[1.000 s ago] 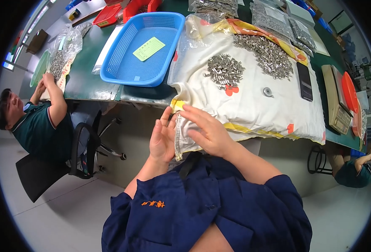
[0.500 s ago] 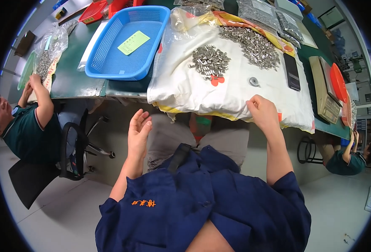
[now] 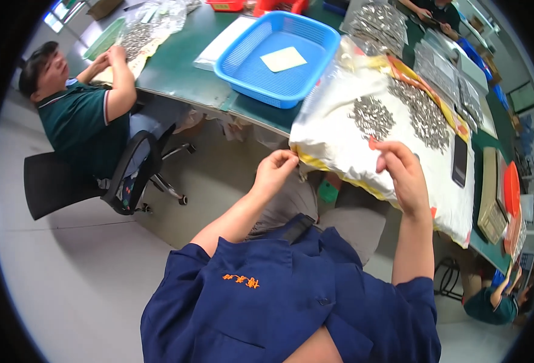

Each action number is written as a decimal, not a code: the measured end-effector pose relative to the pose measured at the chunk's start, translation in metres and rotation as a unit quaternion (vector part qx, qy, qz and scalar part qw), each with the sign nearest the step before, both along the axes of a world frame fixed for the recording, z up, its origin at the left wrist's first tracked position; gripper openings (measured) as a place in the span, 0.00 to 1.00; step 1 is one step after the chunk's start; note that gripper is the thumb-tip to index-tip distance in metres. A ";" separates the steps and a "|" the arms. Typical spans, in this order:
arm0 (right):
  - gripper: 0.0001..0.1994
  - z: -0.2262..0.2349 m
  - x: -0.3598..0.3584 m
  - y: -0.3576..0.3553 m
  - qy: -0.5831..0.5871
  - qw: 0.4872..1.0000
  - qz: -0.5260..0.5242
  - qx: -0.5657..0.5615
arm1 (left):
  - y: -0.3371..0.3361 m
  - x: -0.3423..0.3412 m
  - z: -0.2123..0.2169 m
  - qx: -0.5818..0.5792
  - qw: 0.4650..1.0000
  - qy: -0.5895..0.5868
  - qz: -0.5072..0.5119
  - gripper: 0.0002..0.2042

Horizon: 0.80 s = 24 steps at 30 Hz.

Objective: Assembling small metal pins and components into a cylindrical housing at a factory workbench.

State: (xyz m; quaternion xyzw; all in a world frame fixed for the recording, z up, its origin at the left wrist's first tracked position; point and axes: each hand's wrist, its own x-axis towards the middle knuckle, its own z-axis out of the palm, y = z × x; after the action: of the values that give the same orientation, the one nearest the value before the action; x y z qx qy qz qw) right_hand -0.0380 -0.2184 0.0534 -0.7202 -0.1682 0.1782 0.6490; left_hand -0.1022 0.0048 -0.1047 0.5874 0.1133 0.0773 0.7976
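The left hand (image 3: 274,171) pinches the near edge of the white cloth (image 3: 345,142) hanging off the green bench (image 3: 176,72). The right hand (image 3: 403,175) grips that same edge. Two heaps of small metal parts (image 3: 371,117) lie on the cloth.

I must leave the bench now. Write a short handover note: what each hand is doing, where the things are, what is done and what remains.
Left hand: raised at the near edge of the white sheet, fingers pinched; whether it grips anything is unclear.
Right hand: resting on the sheet's front edge, fingers curled over it.
Things: two heaps of small metal parts lie on the sheet; the blue basket beside it holds only a pale card.
Done: parts are heaped on the sheet.
Left: no parts are in the basket yet.
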 end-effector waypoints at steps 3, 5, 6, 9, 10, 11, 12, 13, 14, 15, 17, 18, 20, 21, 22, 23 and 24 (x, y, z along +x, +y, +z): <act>0.09 0.000 -0.014 -0.006 0.027 0.999 0.037 -0.020 | 0.015 -0.016 -0.005 0.024 0.996 0.077 -0.027 0.05; 0.09 -0.007 -0.021 -0.010 0.067 0.996 0.056 -0.018 | 0.020 -0.028 -0.014 0.023 0.996 0.082 -0.036 0.05; 0.09 -0.012 -0.025 -0.013 0.082 0.995 0.054 -0.030 | 0.021 -0.033 -0.017 0.028 0.994 0.096 -0.035 0.05; 0.09 -0.027 -0.034 -0.020 0.111 0.990 0.059 -0.056 | 0.034 -0.056 -0.026 0.148 0.985 0.084 0.025 0.05; 0.08 -0.026 -0.035 -0.024 0.105 0.990 0.052 -0.072 | 0.038 -0.057 -0.011 0.152 0.986 0.045 0.044 0.04; 0.08 -0.022 -0.034 -0.030 0.098 0.992 0.029 -0.080 | 0.043 -0.061 0.004 0.156 0.986 0.006 0.063 0.04; 0.08 -0.014 -0.034 -0.033 0.052 0.995 -0.004 -0.085 | 0.057 -0.064 0.020 0.208 0.970 -0.079 0.097 0.02; 0.08 -0.001 -0.036 -0.039 0.010 0.995 -0.046 -0.093 | 0.072 -0.064 0.060 0.380 0.908 -0.137 0.114 0.02; 0.08 0.018 -0.038 -0.043 -0.061 0.990 -0.056 -0.112 | 0.088 -0.069 0.101 0.439 0.867 -0.179 0.155 0.02; 0.09 0.043 -0.043 -0.044 -0.159 0.983 -0.064 -0.060 | 0.104 -0.074 0.133 0.418 0.855 -0.229 0.203 0.02; 0.09 0.100 -0.056 -0.058 -0.385 0.919 -0.080 0.018 | 0.120 -0.074 0.205 0.412 0.787 -0.414 0.199 0.09; 0.14 0.134 -0.056 -0.073 -0.480 0.877 -0.001 0.006 | 0.136 -0.097 0.247 0.372 0.792 -0.460 0.149 0.14; 0.21 0.121 -0.047 -0.090 -0.555 0.826 -0.048 0.089 | 0.099 -0.092 0.311 0.478 0.640 -0.599 0.053 0.17; 0.21 0.121 -0.046 -0.093 -0.558 0.824 -0.053 0.081 | 0.086 -0.088 0.324 0.472 0.616 -0.618 -0.130 0.35; 0.21 0.126 -0.046 -0.097 -0.572 0.814 -0.057 0.082 | 0.080 -0.085 0.329 0.473 0.605 -0.628 -0.128 0.35; 0.20 0.131 -0.045 -0.101 -0.585 0.804 -0.061 0.082 | 0.099 -0.108 0.334 0.470 0.602 -0.629 -0.142 0.34; 0.20 0.131 -0.040 -0.101 -0.601 0.792 -0.064 0.085 | 0.098 -0.103 0.334 0.470 0.597 -0.632 -0.154 0.33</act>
State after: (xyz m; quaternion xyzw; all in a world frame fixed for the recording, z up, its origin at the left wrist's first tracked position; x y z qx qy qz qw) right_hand -0.0778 -0.3190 0.1840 -0.6334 -0.4922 -0.3481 0.4852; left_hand -0.2050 0.1031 0.2290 0.6939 -0.5631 0.3480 0.2835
